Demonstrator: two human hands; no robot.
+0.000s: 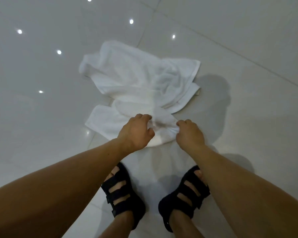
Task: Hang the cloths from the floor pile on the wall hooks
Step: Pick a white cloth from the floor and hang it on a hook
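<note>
White cloths (141,78) heaped on tiled floor (248,100); left hand (136,133) grips near edge; right hand (189,134) pinches it

No legible text, label or number on cloths (138,78), sandals (122,194) or floor (41,126)

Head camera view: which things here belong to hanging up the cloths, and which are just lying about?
For the job: white cloth pile; left hand and right hand, both gripping its near end.
Just there: black sandals; glossy tiled floor.
No wall hooks in view.
</note>
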